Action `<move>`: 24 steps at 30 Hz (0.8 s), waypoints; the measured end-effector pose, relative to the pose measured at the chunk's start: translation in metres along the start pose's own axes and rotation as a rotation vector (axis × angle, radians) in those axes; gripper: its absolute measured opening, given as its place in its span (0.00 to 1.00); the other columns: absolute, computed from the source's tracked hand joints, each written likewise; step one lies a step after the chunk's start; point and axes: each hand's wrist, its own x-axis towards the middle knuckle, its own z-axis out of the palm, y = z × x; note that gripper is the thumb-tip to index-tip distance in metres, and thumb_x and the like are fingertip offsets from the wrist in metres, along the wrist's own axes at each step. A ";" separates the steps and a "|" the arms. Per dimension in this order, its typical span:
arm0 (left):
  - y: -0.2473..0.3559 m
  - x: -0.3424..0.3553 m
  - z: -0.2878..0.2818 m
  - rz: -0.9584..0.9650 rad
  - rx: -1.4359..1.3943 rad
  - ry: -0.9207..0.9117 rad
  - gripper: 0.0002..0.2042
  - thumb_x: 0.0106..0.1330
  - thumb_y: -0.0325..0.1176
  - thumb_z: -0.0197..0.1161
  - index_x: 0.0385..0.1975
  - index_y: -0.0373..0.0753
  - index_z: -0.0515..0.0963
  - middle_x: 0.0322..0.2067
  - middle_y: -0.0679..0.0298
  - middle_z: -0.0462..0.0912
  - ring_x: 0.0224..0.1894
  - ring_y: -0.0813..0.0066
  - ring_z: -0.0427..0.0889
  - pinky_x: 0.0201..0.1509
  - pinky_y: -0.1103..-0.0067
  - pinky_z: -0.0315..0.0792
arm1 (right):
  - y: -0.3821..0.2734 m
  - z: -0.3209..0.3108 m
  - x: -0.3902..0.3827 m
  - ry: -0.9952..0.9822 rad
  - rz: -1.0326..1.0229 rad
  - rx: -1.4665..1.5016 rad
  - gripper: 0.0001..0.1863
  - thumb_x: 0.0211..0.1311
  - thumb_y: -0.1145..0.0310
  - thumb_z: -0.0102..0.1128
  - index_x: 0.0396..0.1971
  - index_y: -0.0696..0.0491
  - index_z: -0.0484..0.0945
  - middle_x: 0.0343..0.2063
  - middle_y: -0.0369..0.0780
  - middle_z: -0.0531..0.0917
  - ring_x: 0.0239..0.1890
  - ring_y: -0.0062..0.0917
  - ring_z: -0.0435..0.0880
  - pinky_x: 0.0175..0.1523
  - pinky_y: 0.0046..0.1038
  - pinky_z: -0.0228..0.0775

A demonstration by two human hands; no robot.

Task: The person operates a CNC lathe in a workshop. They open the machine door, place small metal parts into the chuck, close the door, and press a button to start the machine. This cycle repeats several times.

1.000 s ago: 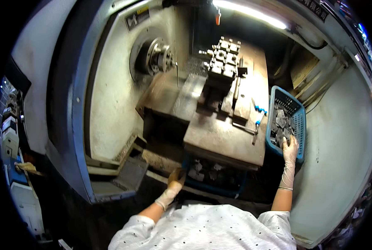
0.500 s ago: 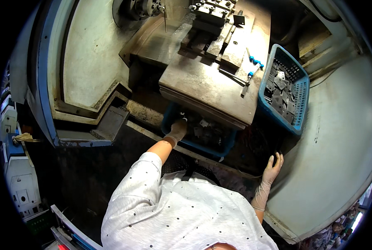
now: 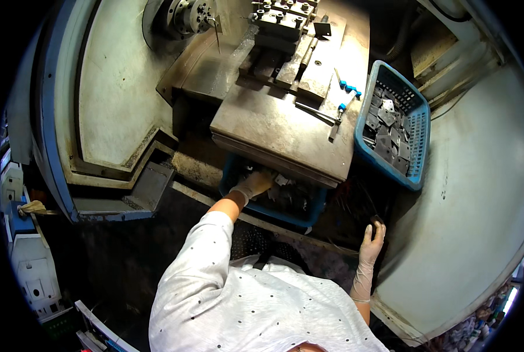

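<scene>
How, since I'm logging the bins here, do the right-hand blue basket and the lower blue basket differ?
Place: the right-hand basket stands beside the metal slab; the lower basket sits below its front edge, partly hidden.
Light: the right-hand basket is brightly lit; the lower basket is mostly shadowed.
Hands: the left hand reaches into the lower basket; no hand is in the right-hand basket.
Both are blue and hold grey pieces.
</scene>
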 end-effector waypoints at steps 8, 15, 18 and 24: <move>-0.015 -0.079 -0.102 -0.754 -1.766 0.384 0.13 0.52 0.35 0.49 0.31 0.30 0.66 0.27 0.59 0.71 0.24 0.72 0.72 0.20 0.82 0.67 | -0.098 0.098 -0.027 -0.691 0.039 0.498 0.10 0.48 0.68 0.46 0.29 0.58 0.66 0.25 0.38 0.69 0.27 0.22 0.65 0.32 0.18 0.56; -0.059 -0.166 -0.188 -0.603 -1.737 0.552 0.13 0.47 0.27 0.55 0.33 0.30 0.66 0.21 0.65 0.71 0.18 0.83 0.69 0.23 0.89 0.64 | -0.235 0.198 -0.012 -1.074 0.250 1.100 0.09 0.48 0.66 0.48 0.26 0.57 0.67 0.16 0.32 0.68 0.17 0.12 0.64 0.22 0.11 0.56; -0.071 -0.179 -0.205 -0.584 -1.819 0.804 0.13 0.46 0.26 0.56 0.33 0.31 0.67 0.22 0.65 0.72 0.20 0.83 0.70 0.25 0.89 0.65 | -0.274 0.207 -0.011 -1.148 0.308 1.244 0.07 0.47 0.68 0.49 0.23 0.56 0.66 0.16 0.32 0.69 0.16 0.12 0.64 0.21 0.12 0.56; -0.089 -0.169 -0.211 -0.313 -2.246 0.858 0.21 0.48 0.42 0.53 0.39 0.36 0.64 0.30 0.64 0.72 0.26 0.80 0.72 0.31 0.88 0.67 | -0.294 0.226 -0.015 -1.515 0.938 1.893 0.07 0.48 0.67 0.48 0.23 0.55 0.66 0.15 0.34 0.69 0.15 0.15 0.66 0.19 0.14 0.58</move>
